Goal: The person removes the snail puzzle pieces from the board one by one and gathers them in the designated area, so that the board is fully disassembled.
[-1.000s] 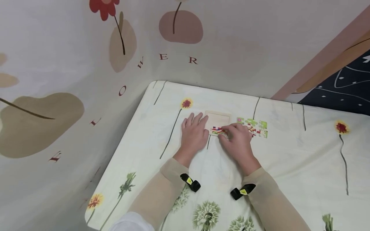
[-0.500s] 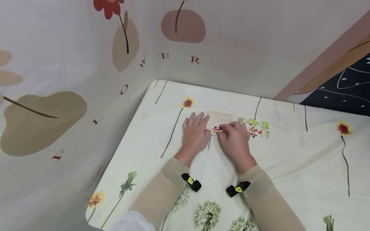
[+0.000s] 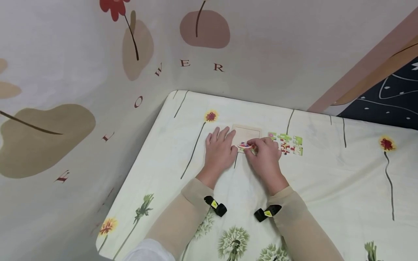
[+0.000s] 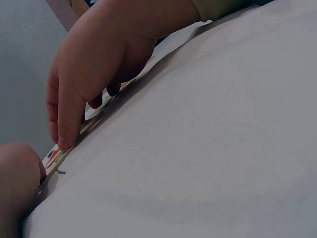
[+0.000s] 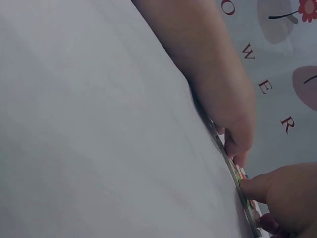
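Observation:
My right hand pinches a colourful jigsaw piece, red, blue and white, between thumb and forefinger. It sits at the near side of a shallow wooden puzzle tray, whose upper part shows bare wood. Green-printed pieces lie partly hidden beneath the fingers. Along the tray's left edge rests my left hand, palm down, fingers extended and thumb at the near left corner. In the right wrist view, the right thumb reaches down onto the coloured pieces, close to the tray's rim.
Several loose jigsaw pieces, green and red, lie grouped right of the tray, partly behind the right hand. A pale flower-print cloth covers the table. A wall with printed letters and flowers stands behind it.
The right hand has shifted slightly left, and the piece at its fingertips now looks tilted and more exposed. The left hand keeps its place by the tray.

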### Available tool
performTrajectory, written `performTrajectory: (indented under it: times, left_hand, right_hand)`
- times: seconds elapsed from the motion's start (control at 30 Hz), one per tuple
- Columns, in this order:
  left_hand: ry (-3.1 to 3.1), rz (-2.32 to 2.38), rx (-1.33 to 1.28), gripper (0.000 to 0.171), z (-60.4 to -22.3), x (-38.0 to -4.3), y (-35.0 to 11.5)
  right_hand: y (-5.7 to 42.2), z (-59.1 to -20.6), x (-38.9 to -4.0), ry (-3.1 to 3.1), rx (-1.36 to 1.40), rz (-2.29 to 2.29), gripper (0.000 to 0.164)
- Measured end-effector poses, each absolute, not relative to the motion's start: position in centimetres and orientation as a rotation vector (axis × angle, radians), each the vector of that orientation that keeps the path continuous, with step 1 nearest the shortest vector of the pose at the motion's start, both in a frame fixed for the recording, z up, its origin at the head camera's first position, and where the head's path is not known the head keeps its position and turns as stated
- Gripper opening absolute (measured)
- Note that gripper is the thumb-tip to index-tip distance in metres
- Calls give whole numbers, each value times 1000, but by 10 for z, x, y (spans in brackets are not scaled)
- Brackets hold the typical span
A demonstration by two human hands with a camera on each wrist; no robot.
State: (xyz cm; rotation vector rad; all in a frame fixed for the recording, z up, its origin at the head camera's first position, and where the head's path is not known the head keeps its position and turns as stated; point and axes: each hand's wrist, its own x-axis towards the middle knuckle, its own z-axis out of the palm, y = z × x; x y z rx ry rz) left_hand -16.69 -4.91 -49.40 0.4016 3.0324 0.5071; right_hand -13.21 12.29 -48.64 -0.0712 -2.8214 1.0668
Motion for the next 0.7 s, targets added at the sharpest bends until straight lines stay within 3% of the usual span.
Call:
performTrajectory:
  times: [0.7]
  left_hand:
    - [3019, 510, 394, 56, -493, -166, -49]
  right_hand:
    - [123, -489, -131, -2757, -14, 991, 21]
